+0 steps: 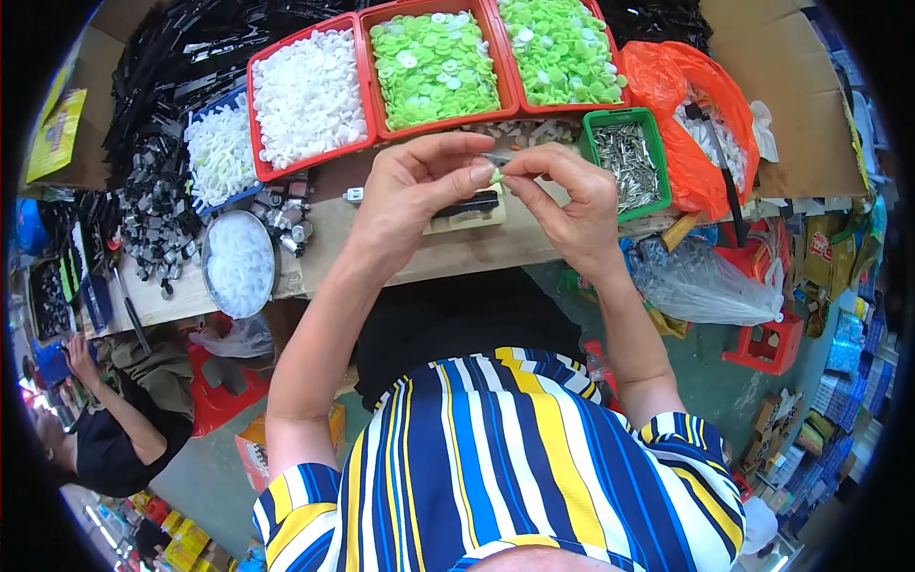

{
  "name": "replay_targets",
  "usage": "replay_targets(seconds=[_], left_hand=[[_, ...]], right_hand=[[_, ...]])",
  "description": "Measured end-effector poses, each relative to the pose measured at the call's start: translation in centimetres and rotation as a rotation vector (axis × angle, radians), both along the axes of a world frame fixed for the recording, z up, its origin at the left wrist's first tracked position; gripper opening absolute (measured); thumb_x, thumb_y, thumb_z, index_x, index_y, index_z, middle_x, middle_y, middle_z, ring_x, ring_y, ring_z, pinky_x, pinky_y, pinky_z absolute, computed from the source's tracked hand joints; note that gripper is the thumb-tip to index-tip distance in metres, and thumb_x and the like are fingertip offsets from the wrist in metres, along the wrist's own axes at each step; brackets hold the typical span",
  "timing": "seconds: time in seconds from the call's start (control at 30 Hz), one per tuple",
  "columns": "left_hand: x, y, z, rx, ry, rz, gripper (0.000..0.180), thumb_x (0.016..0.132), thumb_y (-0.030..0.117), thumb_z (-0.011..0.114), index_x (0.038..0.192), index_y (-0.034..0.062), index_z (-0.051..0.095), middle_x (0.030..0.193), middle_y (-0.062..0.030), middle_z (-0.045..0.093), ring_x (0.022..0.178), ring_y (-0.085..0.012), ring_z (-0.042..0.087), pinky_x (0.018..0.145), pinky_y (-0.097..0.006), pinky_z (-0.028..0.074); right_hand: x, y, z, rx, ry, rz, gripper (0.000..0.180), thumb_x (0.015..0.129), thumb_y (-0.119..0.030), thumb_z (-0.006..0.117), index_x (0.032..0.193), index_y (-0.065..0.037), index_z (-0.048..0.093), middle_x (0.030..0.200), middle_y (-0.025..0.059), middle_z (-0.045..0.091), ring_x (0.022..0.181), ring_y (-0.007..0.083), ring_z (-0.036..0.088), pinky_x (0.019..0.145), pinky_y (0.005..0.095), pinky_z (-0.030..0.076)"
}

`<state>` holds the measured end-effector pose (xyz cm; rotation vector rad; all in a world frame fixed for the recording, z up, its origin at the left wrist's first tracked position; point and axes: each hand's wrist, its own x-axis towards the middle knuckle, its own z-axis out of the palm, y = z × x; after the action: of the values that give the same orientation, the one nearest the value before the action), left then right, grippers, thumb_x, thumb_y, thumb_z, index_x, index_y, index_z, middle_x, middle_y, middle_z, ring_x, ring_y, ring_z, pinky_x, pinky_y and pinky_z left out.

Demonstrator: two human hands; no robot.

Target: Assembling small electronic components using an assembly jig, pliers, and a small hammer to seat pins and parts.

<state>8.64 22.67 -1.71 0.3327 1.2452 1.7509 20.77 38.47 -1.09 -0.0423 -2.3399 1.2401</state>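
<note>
Above the near edge of the workbench, my left hand (405,195) and my right hand (572,200) meet fingertip to fingertip. Between thumb and index finger, my right hand pinches a small light-green plastic piece (497,177). The left thumb and fingertips close in on a thin greyish part (494,159) at the same spot; its exact kind is too small to tell. Right below the hands lies a cream block (477,218) with a black bar-shaped piece (467,205) on it, partly hidden by my fingers.
Red trays hold white plastic parts (310,95) and green discs (438,71). A green tray (664,191) with metal pins stands right, beside an orange bag (658,76). To the left are small motors (162,219) and a round bowl (208,276). Another person (124,429) works far left.
</note>
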Motion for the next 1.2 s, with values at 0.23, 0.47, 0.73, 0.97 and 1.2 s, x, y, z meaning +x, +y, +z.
replay_targets(seconds=[0.23,0.47,0.73,0.97,1.2], left_hand=[[1.5,-1.2,-1.3,-0.073,0.73,0.137,0.028,0.076,0.011,0.082,0.103,0.006,0.074,0.093,-0.0043,0.066,0.083,-0.0131,0.064,0.067,-0.026,0.048],[1.4,-2.9,-1.4,-0.108,0.929,0.131,0.025,0.078,0.008,0.079,0.102,0.0014,0.073,0.093,-0.0081,0.066,0.084,-0.0184,0.064,0.069,-0.03,0.05],[1.5,-3.9,-2.4,-0.109,1.039,0.17,0.026,0.076,0.004,0.078,0.1,-0.001,0.07,0.09,-0.0124,0.064,0.082,-0.026,0.065,0.07,-0.034,0.051],[1.8,-4.3,-2.9,-0.15,1.124,0.172,0.028,0.076,0.005,0.078,0.103,0.0009,0.069,0.091,-0.0131,0.064,0.081,-0.0296,0.063,0.069,-0.037,0.051],[2.3,-5.9,-3.4,-0.336,1.557,0.205,0.037,0.072,0.01,0.08,0.107,0.0045,0.069,0.101,-0.0108,0.062,0.098,-0.0303,0.059,0.08,-0.04,0.05]], right_hand=[[-0.3,-1.5,-1.4,-0.002,0.048,-0.041,0.012,0.082,0.002,0.072,0.092,0.001,0.067,0.087,0.0113,0.068,0.078,0.0218,0.067,0.069,0.0299,0.052],[-0.5,-3.0,-1.6,0.01,0.015,0.019,0.012,0.083,0.004,0.068,0.093,0.002,0.063,0.087,0.0134,0.064,0.075,0.0278,0.064,0.066,0.0333,0.05],[-0.5,-4.0,-2.3,0.003,-0.015,0.04,0.01,0.085,0.004,0.066,0.094,0.001,0.063,0.088,0.0139,0.063,0.076,0.0287,0.064,0.067,0.034,0.05],[-0.8,-4.1,-2.6,-0.05,-0.081,0.066,0.009,0.085,0.003,0.065,0.093,0.001,0.062,0.087,0.0132,0.063,0.077,0.0301,0.064,0.067,0.0349,0.05],[-2.0,-3.7,-4.6,0.162,0.004,0.029,0.009,0.081,-0.004,0.069,0.088,-0.003,0.063,0.091,0.0084,0.06,0.087,0.0286,0.061,0.071,0.0397,0.045]])
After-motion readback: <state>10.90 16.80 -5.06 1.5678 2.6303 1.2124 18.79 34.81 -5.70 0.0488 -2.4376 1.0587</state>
